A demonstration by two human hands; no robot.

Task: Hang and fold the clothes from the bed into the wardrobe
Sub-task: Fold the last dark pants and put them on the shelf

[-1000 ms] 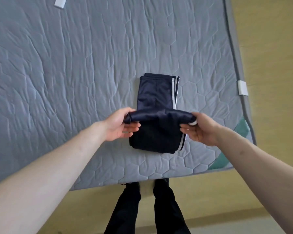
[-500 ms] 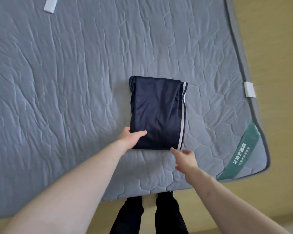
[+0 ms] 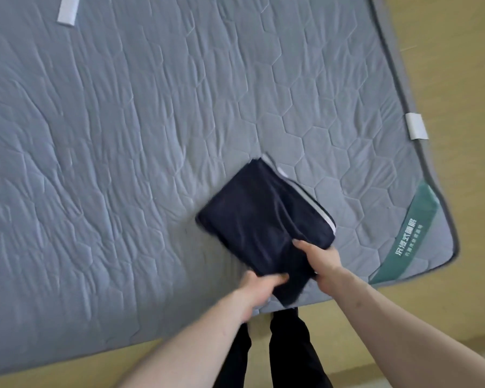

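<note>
A pair of folded navy trousers [image 3: 259, 219] with a white side stripe sits near the front right corner of the grey quilted bed [image 3: 123, 163], turned at an angle. My left hand [image 3: 259, 288] grips the near left edge of the bundle, thumb on top. My right hand [image 3: 321, 260] holds the near right edge, thumb on top and fingers underneath. The near end of the bundle is raised a little off the mattress. The wardrobe is out of view.
The mattress edge runs just in front of my legs [image 3: 277, 354]. A green label [image 3: 409, 236] marks the bed's right corner, and white tabs [image 3: 416, 126] sit on its edges. Yellow-tan floor [image 3: 459, 79] lies to the right and in front.
The top half of the trousers was folded down into a compact bundle. Both hands then moved to its near edge and took hold, and the bundle has turned and shifted towards me.
</note>
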